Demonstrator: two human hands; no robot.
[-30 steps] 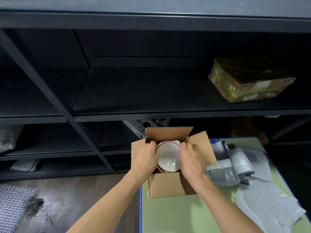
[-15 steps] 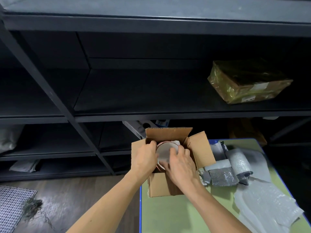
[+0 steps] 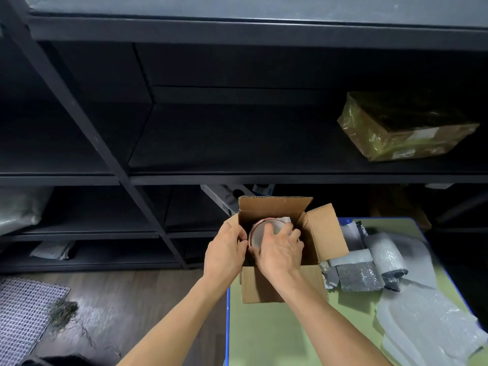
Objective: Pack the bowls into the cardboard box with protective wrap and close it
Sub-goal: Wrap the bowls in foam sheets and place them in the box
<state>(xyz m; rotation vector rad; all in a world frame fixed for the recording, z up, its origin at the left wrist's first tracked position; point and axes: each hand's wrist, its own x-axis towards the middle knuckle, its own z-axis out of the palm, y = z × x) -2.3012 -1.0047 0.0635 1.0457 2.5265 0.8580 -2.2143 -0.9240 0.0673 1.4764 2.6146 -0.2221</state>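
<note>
An open cardboard box [image 3: 327, 233] stands at the near left corner of the green table, its flaps spread. Inside it sits a white bowl with a reddish rim [image 3: 260, 229], with a bit of white wrap [image 3: 286, 220] behind it. My left hand [image 3: 225, 249] grips the bowl's left rim at the box's left wall. My right hand [image 3: 281, 248] lies over the bowl, fingers curled round it, thumb at its near edge. Most of the bowl is hidden under my right hand.
Rolls and sheets of bubble wrap [image 3: 385, 256] and foam [image 3: 422, 320] lie on the green table [image 3: 264, 334] right of the box. Dark metal shelving [image 3: 237, 178] rises behind, with a taped parcel [image 3: 401, 128] on it. The floor drops off left of the table.
My right hand slid from the bowl's right side across its top towards the left. The bowl sank lower in the box. My left hand stayed put.
</note>
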